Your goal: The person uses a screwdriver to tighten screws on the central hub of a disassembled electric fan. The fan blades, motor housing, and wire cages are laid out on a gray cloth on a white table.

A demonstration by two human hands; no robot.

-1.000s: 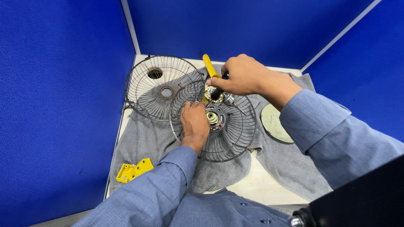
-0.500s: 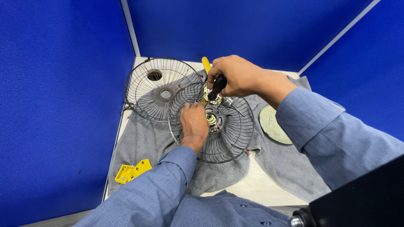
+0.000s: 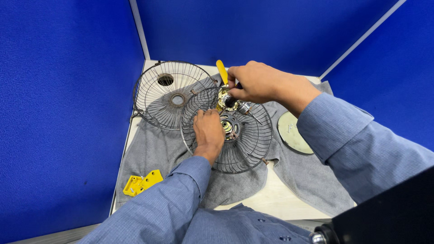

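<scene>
Left hand (image 3: 209, 131) lies palm-down on the near wire fan guard (image 3: 228, 131), fingers spread flat over the spokes just left of the hub; pressing rather than gripping, looks like it pins the guard so it cannot turn or slide; nothing enclosed in it. Right hand (image 3: 253, 82) is clenched around a screwdriver (image 3: 222, 74) with a yellow handle; handle sticks out far-left above the knuckles, dark lower part runs down toward the motor part (image 3: 224, 100), brass-coloured, at the far edge of the guard; tip itself hidden by fingers, cannot tell if it sits in a screw. The grip is close to the shaft, probably for control over a small fastener.

The near guard lies flat in the middle of the surface (image 3: 280, 196), on a grey cloth (image 3: 153, 149), hub (image 3: 229, 125) up; the cloth likely is there to stop sliding and scratching. A second wire guard (image 3: 167, 92) lies far-left, overlapped by the near one, its rim against the blue partition (image 3: 68, 90) corner; set aside but within reach. A round pale disc (image 3: 294, 132) rests on the cloth to the right, apart from both hands. A yellow plastic piece (image 3: 142, 182) lies near-left at the cloth edge, untouched. Both blue-grey sleeves (image 3: 361, 144) come in from the near side.
</scene>
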